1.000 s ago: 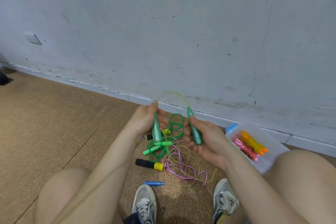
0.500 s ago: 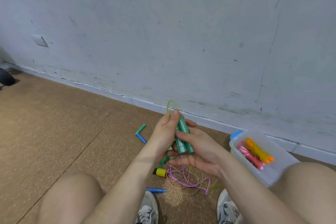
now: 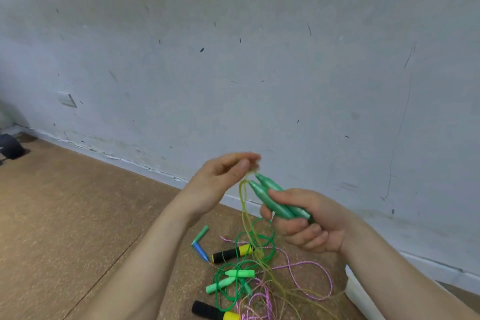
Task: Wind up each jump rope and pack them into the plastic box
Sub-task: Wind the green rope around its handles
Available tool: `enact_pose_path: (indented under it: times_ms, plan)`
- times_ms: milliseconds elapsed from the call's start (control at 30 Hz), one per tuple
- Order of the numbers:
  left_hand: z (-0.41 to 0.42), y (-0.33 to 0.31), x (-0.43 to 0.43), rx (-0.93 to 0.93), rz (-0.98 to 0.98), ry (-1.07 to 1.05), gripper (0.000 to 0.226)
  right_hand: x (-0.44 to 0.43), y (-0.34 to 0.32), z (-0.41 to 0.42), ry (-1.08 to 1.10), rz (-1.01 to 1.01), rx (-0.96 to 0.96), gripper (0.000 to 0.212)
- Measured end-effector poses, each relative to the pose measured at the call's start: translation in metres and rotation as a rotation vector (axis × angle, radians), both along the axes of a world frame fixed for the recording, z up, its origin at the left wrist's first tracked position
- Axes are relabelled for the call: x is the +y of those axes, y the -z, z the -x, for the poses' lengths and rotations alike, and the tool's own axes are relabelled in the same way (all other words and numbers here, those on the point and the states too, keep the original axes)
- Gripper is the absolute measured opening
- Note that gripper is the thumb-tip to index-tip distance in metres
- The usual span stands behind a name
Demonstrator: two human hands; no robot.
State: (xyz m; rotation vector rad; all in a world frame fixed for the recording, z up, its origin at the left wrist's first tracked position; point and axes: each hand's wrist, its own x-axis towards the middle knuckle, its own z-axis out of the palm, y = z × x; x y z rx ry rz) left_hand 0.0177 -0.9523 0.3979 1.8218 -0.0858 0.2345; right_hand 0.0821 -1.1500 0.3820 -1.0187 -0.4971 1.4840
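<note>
Gripping both green handles (image 3: 270, 199) side by side, the right hand (image 3: 314, 228) aims their tips up-left at the left hand (image 3: 218, 182), which pinches the yellow cord (image 3: 242, 197) just beside them. The cord hangs to the floor (image 3: 78, 215); the plastic box (image 3: 361, 291) lies nearer the right hand.

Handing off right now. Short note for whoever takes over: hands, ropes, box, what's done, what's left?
Right hand grips both dark green handles side by side.
Left hand pinches their yellow cord at the handle tips; the rest trails down to the floor.
Done: handles paired. Cord not yet wound.
Loose there: light green rope, pink rope, black-and-yellow handles.
Only an edge of the plastic box shows, lower right; contents unseen.
Left: wind this one, box it, then the others.
</note>
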Motion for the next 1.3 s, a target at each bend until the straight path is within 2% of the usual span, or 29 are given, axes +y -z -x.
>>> enact_pose_path:
  times_ms: [67, 133, 200, 267, 367, 433, 500, 533, 567, 600, 667, 700, 733, 800, 933, 1000, 1033, 1100, 1167, 1200, 1233, 1300]
  plan:
    - [-0.005, 0.012, 0.001, 0.059, 0.122, 0.142, 0.047, 0.005, 0.008, -0.004, -0.093, -0.084, 0.021, 0.031]
    - [-0.011, 0.019, 0.005, 0.098, 0.318, 0.203, 0.057, 0.010, 0.010, -0.009, -0.098, -0.142, 0.055, 0.029]
    - [-0.013, 0.020, 0.007, 0.128, 0.456, 0.205, 0.054, 0.014, 0.010, -0.012, -0.031, -0.182, 0.098, 0.027]
    - [-0.016, 0.020, 0.006, 0.150, 0.483, 0.164, 0.038, 0.018, 0.013, -0.014, 0.068, -0.210, 0.100, 0.026]
    - [-0.020, 0.025, 0.000, 0.186, 0.461, 0.010, 0.027, 0.025, 0.013, -0.011, 0.253, -0.232, 0.080, 0.025]
    - [-0.022, 0.032, -0.002, 0.211, 0.372, -0.075, 0.026, 0.029, 0.008, -0.010, 0.437, -0.239, 0.074, 0.012]
    - [-0.024, 0.040, -0.002, 0.220, 0.170, -0.188, 0.024, 0.030, 0.004, -0.013, 0.651, -0.207, 0.112, 0.009]
    - [-0.023, 0.044, 0.000, 0.192, 0.004, -0.245, 0.022, 0.029, 0.004, -0.017, 0.751, -0.167, 0.091, 0.012]
    - [-0.022, 0.046, 0.002, 0.146, -0.217, -0.279, 0.022, 0.028, 0.007, -0.021, 0.846, -0.091, -0.002, 0.017]
    - [-0.021, 0.048, 0.004, 0.095, -0.474, -0.276, 0.025, 0.026, 0.011, -0.026, 0.922, 0.025, -0.178, 0.020]
    - [-0.013, 0.043, 0.000, 0.001, -0.956, -0.203, 0.033, 0.023, 0.018, -0.032, 0.965, 0.336, -0.709, 0.020]
    - [-0.008, 0.039, -0.003, -0.061, -1.124, -0.178, 0.033, 0.022, 0.021, -0.033, 0.927, 0.492, -0.976, 0.019]
    - [-0.003, 0.033, -0.007, -0.130, -1.234, -0.161, 0.032, 0.021, 0.023, -0.034, 0.850, 0.627, -1.201, 0.019]
    - [0.008, 0.022, -0.014, -0.226, -1.346, -0.108, 0.029, 0.022, 0.027, -0.031, 0.621, 0.817, -1.483, 0.022]
    - [0.019, 0.013, -0.016, -0.380, -1.345, -0.055, 0.023, 0.031, 0.044, -0.012, 0.313, 0.900, -1.749, 0.019]
    - [0.023, 0.007, -0.017, -0.288, -1.286, -0.033, 0.024, 0.032, 0.046, -0.008, 0.273, 0.871, -1.711, 0.026]
    - [0.024, 0.006, -0.012, -0.163, -1.237, -0.041, 0.028, 0.029, 0.042, -0.009, 0.266, 0.839, -1.615, 0.032]
    - [0.025, 0.009, 0.010, 0.142, -1.155, -0.002, 0.042, 0.021, 0.032, -0.011, 0.281, 0.701, -1.263, 0.040]
    - [0.025, 0.014, 0.032, 0.423, -1.018, 0.139, 0.044, 0.012, 0.021, -0.009, 0.245, 0.535, -0.850, 0.044]
    - [0.025, 0.018, 0.038, 0.482, -0.896, 0.190, 0.043, 0.010, 0.017, -0.007, 0.199, 0.465, -0.716, 0.046]
    - [0.025, 0.022, 0.038, 0.482, -0.716, 0.205, 0.052, 0.008, 0.014, -0.005, 0.148, 0.405, -0.625, 0.047]
    - [0.020, 0.023, 0.030, 0.379, -0.288, 0.202, 0.070, 0.008, 0.013, -0.002, 0.064, 0.305, -0.502, 0.050]
